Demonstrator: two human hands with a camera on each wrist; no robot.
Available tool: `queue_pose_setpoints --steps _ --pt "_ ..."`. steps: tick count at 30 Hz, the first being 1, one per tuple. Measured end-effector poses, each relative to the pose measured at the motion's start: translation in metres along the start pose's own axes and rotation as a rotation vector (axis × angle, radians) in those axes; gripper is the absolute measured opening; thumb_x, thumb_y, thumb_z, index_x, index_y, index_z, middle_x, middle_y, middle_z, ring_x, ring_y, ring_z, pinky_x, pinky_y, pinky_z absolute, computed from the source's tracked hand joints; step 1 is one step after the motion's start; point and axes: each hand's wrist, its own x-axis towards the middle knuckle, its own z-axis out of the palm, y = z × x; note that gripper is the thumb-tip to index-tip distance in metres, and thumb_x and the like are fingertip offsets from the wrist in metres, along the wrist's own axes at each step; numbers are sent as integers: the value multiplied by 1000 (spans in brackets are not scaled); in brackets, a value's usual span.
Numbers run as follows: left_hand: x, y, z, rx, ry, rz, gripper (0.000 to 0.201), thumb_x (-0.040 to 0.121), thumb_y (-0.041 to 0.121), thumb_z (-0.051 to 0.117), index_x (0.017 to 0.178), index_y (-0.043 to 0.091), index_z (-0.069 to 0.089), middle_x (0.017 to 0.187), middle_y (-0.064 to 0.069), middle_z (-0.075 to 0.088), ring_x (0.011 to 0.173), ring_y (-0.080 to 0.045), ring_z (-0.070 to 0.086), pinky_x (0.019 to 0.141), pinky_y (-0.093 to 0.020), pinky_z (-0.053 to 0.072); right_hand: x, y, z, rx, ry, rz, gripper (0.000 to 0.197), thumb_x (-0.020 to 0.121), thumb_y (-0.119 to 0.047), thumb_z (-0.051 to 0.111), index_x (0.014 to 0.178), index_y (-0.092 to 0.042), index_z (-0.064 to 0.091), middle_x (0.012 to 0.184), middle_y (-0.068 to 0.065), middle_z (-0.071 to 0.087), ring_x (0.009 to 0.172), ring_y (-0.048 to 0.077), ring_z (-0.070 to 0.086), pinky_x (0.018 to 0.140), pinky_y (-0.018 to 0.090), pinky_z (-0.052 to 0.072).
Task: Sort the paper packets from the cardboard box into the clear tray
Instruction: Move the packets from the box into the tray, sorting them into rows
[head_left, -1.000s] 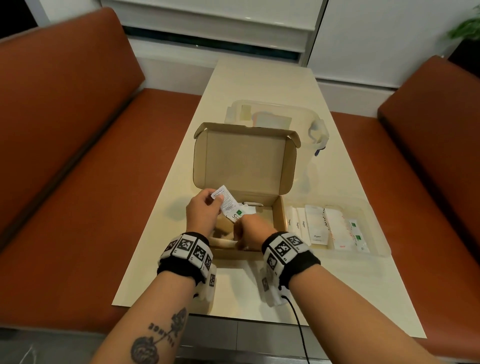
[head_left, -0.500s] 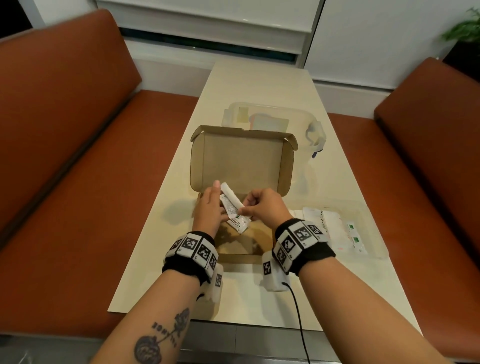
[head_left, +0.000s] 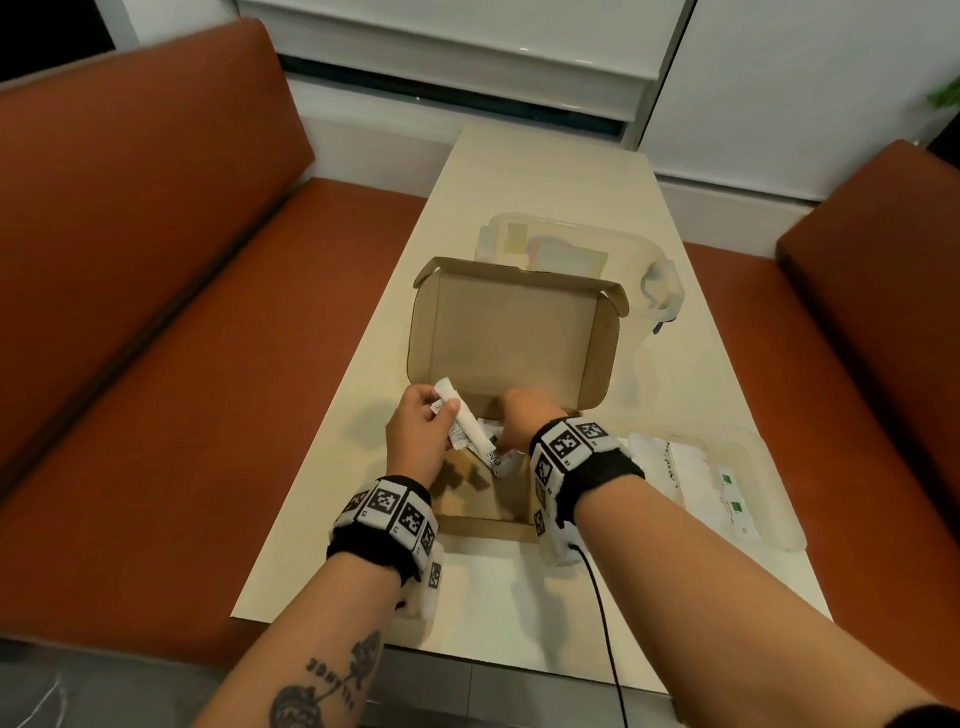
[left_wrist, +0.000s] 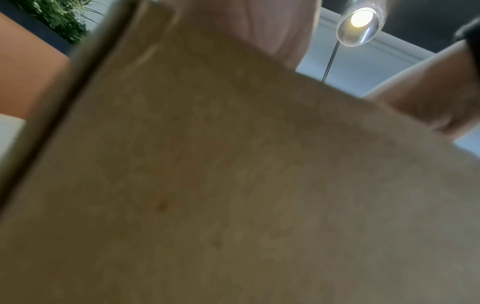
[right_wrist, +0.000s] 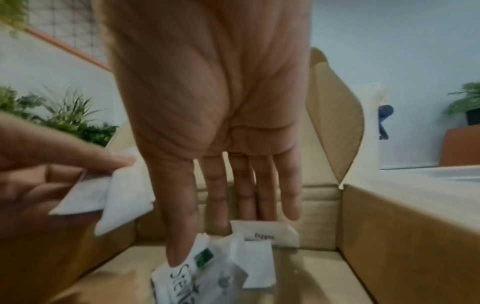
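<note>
An open cardboard box (head_left: 511, 332) stands mid-table with its lid upright. My left hand (head_left: 439, 415) hovers over the box's left side and grips a couple of white paper packets (head_left: 462, 426) between thumb and fingers; they also show in the right wrist view as white packets (right_wrist: 122, 197). My right hand (head_left: 506, 436) reaches down into the box. Its thumb and forefinger (right_wrist: 215, 205) pinch a white Stevia packet (right_wrist: 192, 275) with a green mark. Another packet (right_wrist: 265, 234) leans on the box's far wall. The clear tray (head_left: 774, 499) at right holds several packets (head_left: 685, 467).
A clear lidded container (head_left: 571, 249) sits behind the box. Orange bench seats (head_left: 208, 364) flank the narrow table (head_left: 545, 171). A black cable (head_left: 605, 623) trails from my right wrist. The left wrist view is blurred and mostly filled by cardboard (left_wrist: 233, 185).
My right hand let go of the packets shared with the left hand and dropped into the box onto a Stevia packet. The left hand stayed over the box, holding its packets.
</note>
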Motion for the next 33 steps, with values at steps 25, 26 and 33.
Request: queue_pose_setpoints --steps 25,26,33 --pt "-1 -1 0 81 -8 28 9 92 18 60 96 19 52 81 2 64 68 -6 61 58 -18 47 -3 -9 6 -113 -208 -44 39 90 -17 60 127 -6 54 126 13 57 115 28 55 98 37 45" --pt "-1 0 1 112 -7 32 9 92 18 59 96 19 52 81 2 63 67 -6 59 57 -17 44 -4 -8 6 -102 -201 -48 41 87 -16 63 126 -6 55 124 12 59 114 28 56 98 37 46" --pt "-2 2 6 220 5 35 11 94 13 55 104 13 52 91 -6 60 72 -16 51 65 -23 36 -13 3 0 7 -176 -57 35 83 -9 69 117 -4 62 113 13 66 102 29 64 88 34 52"
